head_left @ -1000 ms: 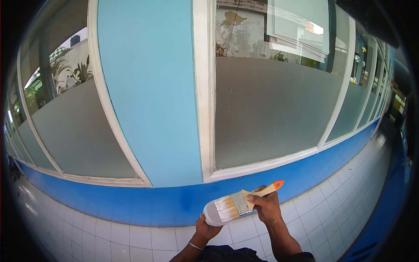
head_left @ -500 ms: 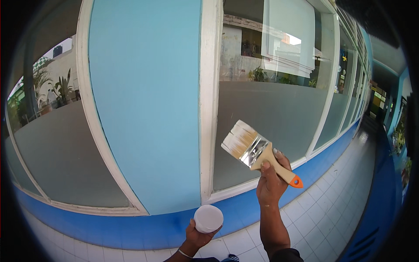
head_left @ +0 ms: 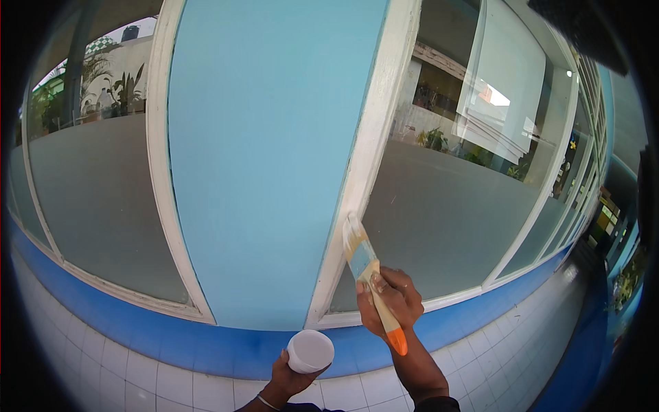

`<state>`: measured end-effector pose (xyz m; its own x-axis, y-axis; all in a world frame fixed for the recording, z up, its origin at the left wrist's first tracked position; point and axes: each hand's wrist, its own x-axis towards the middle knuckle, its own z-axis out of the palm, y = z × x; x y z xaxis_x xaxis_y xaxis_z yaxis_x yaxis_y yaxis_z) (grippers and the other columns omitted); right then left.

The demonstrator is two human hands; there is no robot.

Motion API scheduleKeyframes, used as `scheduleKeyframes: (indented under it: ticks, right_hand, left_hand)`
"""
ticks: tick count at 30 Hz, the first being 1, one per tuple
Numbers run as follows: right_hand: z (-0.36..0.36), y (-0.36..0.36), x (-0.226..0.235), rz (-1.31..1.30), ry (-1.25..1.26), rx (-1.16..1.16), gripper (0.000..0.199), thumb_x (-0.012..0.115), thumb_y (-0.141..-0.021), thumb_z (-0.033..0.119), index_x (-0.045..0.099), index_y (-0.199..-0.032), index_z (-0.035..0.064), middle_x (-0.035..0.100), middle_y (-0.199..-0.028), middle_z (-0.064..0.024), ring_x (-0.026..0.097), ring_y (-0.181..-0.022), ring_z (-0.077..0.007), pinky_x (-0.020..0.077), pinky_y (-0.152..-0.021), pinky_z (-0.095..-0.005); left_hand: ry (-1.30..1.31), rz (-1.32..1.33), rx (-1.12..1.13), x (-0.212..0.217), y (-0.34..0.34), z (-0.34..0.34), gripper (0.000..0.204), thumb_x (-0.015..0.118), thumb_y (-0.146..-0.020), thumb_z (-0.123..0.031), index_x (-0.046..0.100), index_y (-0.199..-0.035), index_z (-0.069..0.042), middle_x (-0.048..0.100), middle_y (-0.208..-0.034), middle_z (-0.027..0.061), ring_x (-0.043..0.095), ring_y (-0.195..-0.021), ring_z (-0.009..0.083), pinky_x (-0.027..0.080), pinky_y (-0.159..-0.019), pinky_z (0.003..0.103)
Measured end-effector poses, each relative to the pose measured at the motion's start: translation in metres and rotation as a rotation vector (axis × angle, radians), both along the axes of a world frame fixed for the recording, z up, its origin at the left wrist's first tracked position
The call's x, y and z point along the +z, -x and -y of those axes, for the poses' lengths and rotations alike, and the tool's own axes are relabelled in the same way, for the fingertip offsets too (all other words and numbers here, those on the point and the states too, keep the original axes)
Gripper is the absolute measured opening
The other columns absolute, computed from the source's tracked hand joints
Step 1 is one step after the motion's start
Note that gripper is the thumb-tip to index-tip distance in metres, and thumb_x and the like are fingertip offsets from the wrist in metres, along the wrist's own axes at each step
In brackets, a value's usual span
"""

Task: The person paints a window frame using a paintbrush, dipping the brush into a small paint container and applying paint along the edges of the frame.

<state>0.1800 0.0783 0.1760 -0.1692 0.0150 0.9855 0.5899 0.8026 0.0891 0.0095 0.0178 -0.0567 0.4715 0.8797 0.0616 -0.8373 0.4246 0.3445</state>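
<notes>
Brush [head_left: 362, 261], 1: handle gripped in the right hand [head_left: 398, 300]; long axis runs up and left from the grip, bristle tips apparently touching the white window frame [head_left: 379, 130]. White tub [head_left: 311, 351], 1: held by the left hand [head_left: 291, 380], lower left, farther from the bristles.

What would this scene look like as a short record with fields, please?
Left hand: holds a white tub
Right hand: grips a paintbrush with an orange handle tip
Bristles: white-coated, apparently touching the white window frame
Panel: light blue, left of that frame
Lower wall: darker blue
Floor: white tiles
</notes>
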Motion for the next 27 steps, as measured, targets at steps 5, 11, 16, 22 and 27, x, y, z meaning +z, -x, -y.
scheduleKeyframes:
  ticks: [5,11,16,22,27]
  right_hand:
    - [0.028,-0.005,-0.03,0.029,0.301,0.021,0.028,0.078,-0.067,-0.002,0.064,-0.091,0.0027,0.067,-0.076,-0.0151,0.068,-0.06,-0.0227,0.0553,-0.054,-0.0298]
    - [0.009,-0.002,0.038,-0.011,0.216,-0.014,0.023,0.076,-0.071,-0.004,0.065,-0.09,0.0016,0.068,-0.082,-0.0137,0.07,-0.068,-0.0219,0.0546,-0.052,-0.0291]
    - [-0.003,0.002,0.086,-0.136,-0.051,0.002,0.027,0.075,-0.076,-0.005,0.064,-0.1,0.0014,0.068,-0.092,-0.0171,0.07,-0.075,-0.0223,0.0562,-0.058,-0.0305]
    - [0.002,0.003,0.043,-0.006,-0.016,-0.046,0.031,0.076,-0.076,-0.006,0.063,-0.103,0.0006,0.067,-0.097,-0.0203,0.069,-0.075,-0.0247,0.0552,-0.059,-0.0281]
    - [0.027,-0.004,-0.02,0.062,0.253,0.037,0.029,0.076,-0.075,-0.003,0.06,-0.099,0.0002,0.067,-0.088,-0.0178,0.067,-0.065,-0.0225,0.0548,-0.057,-0.0308]
  left_hand:
    - [0.004,-0.004,-0.007,-0.004,0.013,-0.001,0.086,0.063,-0.082,-0.067,0.037,-0.146,-0.016,0.045,-0.145,0.0121,0.042,-0.137,0.0332,0.026,-0.119,0.056]
    - [0.0,0.0,-0.039,-0.01,0.012,0.0,0.086,0.062,-0.082,-0.067,0.037,-0.147,-0.016,0.045,-0.145,0.0124,0.042,-0.137,0.0329,0.026,-0.119,0.056]
    - [0.031,0.005,-0.043,-0.015,0.015,0.002,0.089,0.063,-0.081,-0.068,0.035,-0.147,-0.015,0.045,-0.144,0.013,0.041,-0.138,0.0333,0.026,-0.119,0.056]
    - [0.024,0.004,-0.048,-0.018,0.02,0.002,0.092,0.066,-0.079,-0.068,0.035,-0.147,-0.015,0.046,-0.144,0.0129,0.042,-0.137,0.033,0.027,-0.119,0.056]
    - [0.029,0.016,-0.042,-0.018,0.023,0.001,0.09,0.067,-0.078,-0.068,0.039,-0.145,-0.015,0.047,-0.143,0.0118,0.044,-0.136,0.0321,0.029,-0.118,0.056]
